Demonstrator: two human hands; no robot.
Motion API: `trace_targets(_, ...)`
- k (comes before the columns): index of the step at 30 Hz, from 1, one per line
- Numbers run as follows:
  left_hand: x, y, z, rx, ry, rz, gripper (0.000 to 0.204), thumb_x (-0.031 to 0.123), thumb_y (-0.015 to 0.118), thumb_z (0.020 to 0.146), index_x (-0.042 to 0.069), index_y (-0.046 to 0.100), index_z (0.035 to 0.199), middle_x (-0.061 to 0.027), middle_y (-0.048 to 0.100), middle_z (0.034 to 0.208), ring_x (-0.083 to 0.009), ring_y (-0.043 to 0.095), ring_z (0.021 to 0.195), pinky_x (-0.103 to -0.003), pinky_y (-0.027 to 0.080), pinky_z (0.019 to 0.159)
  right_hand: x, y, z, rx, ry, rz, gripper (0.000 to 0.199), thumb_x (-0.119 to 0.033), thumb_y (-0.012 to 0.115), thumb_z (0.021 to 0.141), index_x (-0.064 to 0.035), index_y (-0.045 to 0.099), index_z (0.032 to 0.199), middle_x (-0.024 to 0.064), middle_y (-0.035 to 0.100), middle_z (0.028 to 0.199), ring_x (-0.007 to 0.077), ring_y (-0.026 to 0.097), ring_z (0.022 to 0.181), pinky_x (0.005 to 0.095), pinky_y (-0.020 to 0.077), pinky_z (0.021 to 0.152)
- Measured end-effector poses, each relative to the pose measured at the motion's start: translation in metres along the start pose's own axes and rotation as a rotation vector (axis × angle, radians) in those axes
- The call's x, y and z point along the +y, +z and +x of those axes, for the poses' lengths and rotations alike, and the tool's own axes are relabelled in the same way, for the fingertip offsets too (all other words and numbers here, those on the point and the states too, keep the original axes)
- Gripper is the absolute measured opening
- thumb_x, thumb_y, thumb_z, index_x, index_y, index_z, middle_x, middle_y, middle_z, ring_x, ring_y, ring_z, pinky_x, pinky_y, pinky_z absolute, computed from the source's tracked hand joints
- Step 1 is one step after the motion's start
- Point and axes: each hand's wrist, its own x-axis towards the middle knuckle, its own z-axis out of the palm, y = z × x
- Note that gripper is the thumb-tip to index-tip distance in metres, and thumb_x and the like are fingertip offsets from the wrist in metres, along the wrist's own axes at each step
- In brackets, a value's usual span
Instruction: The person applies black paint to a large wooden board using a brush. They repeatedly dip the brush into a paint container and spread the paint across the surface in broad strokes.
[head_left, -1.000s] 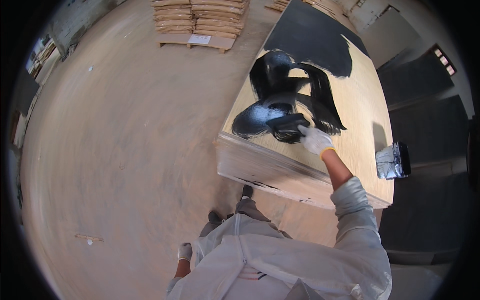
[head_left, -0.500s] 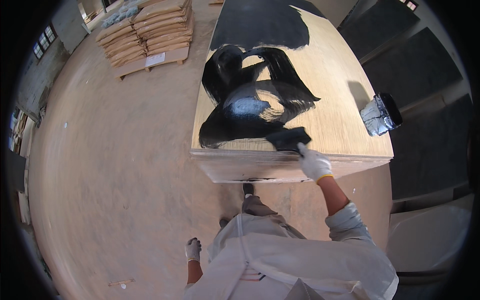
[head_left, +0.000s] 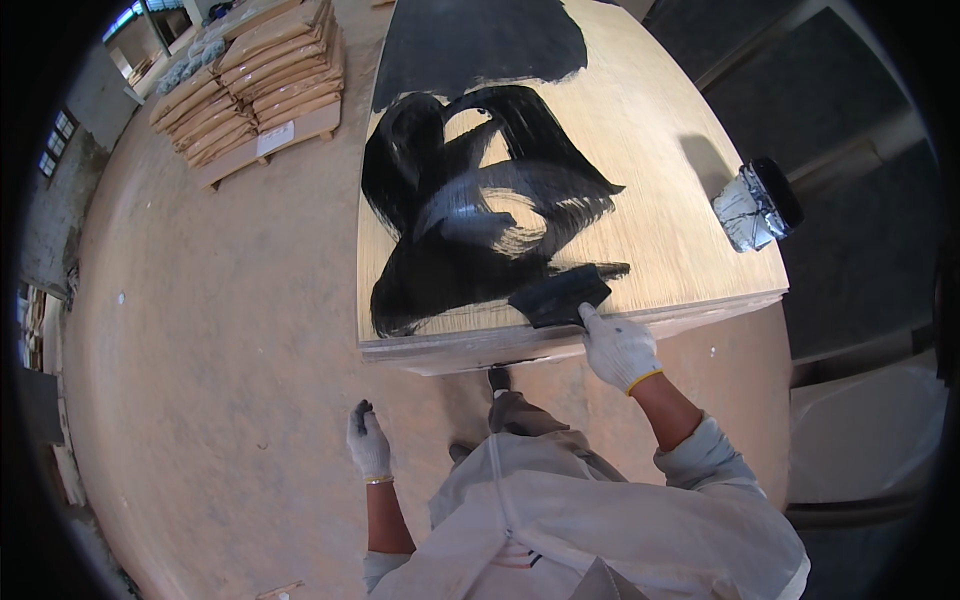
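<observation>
My right hand [head_left: 620, 348], in a white knit glove with a yellow cuff edge, grips a wide black paintbrush [head_left: 560, 297]. Its broad head lies on the near edge of a pale wooden board [head_left: 680, 235], which tops a stack. Glossy black paint [head_left: 450, 265] covers the board's near left in curved, overlapping strokes, with bare wood between them. Duller black covers the far left part. My left hand [head_left: 369, 445], gloved with darkened fingertips, hangs over the floor left of my body. Its fingers are curled in, and nothing shows in them.
A paint-smeared container [head_left: 752, 208] with a black rim stands at the board's right edge. Large dark panels [head_left: 850, 240] lie beyond it. Brown paper sacks [head_left: 285, 65] are piled on a pallet [head_left: 268, 150] at the far left. Bare floor [head_left: 220, 330] stretches along the left.
My left hand has risen forward from beside my hip. A fresh black streak shows to the right of the brush. The whole view has shifted, putting the board further left.
</observation>
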Motion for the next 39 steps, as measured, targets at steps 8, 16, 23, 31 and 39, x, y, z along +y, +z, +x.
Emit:
trace_targets(8, 0.013, 0.062, -0.017, -0.045, -0.039, 0.062, 0.030, 0.006, 0.057, 0.107, -0.005, 0.068, 0.132, -0.0159, 0.076, 0.125, -0.0221, 0.072, 0.115, -0.036, 0.056, 0.101, -0.019, -0.069, 0.195, 0.095, -0.136, 0.098, 0.042, -0.019, 0.042, 0.107, -0.0035, 0.069, 0.135, 0.0260, 0.076, 0.120, 0.0425, 0.074, 0.116, 0.0535, 0.0579, 0.097)
trace_targets(16, -0.060, 0.049, -0.099, -0.073, -0.433, 0.545, 0.037, 0.025, 0.067, 0.099, 0.001, 0.074, 0.126, -0.0231, 0.079, 0.114, -0.0337, 0.078, 0.107, -0.043, 0.060, 0.095, 0.008, -0.145, 0.424, 0.071, -0.133, 0.029, 0.045, -0.014, 0.055, 0.094, -0.0072, 0.073, 0.134, 0.0222, 0.074, 0.131, 0.0410, 0.070, 0.124, 0.0508, 0.0565, 0.105)
trace_targets(23, -0.108, -0.014, -0.201, 0.062, -0.951, 0.673, 0.033, 0.023, 0.068, 0.092, 0.002, 0.080, 0.114, -0.0227, 0.080, 0.103, -0.0354, 0.078, 0.101, -0.045, 0.059, 0.089, -0.019, -0.139, 0.397, 0.137, -0.394, 0.005, 0.048, -0.013, 0.044, 0.101, -0.0101, 0.063, 0.146, 0.0232, 0.075, 0.127, 0.0417, 0.073, 0.117, 0.0510, 0.0586, 0.098)
trace_targets(31, -0.106, 0.000, -0.140, -0.064, -0.693, 0.388, 0.035, 0.024, 0.069, 0.091, 0.000, 0.081, 0.114, -0.0160, 0.080, 0.093, -0.0245, 0.075, 0.086, -0.039, 0.058, 0.078, 0.065, -0.139, 0.286, -0.032, -0.444, -0.162, 0.053, -0.014, 0.051, 0.098, -0.0108, 0.062, 0.150, 0.0198, 0.079, 0.117, 0.0374, 0.078, 0.106, 0.0514, 0.0612, 0.091)
trace_targets(39, -0.053, 0.002, -0.040, -0.032, -0.679, 0.374, 0.031, 0.022, 0.066, 0.094, 0.001, 0.078, 0.113, -0.0085, 0.074, 0.079, -0.0171, 0.067, 0.065, -0.034, 0.054, 0.061, -0.035, -0.135, 0.416, 0.142, -0.253, 0.092, 0.044, -0.017, 0.051, 0.099, -0.0005, 0.068, 0.136, 0.0254, 0.074, 0.130, 0.0385, 0.076, 0.116, 0.0534, 0.0611, 0.092)
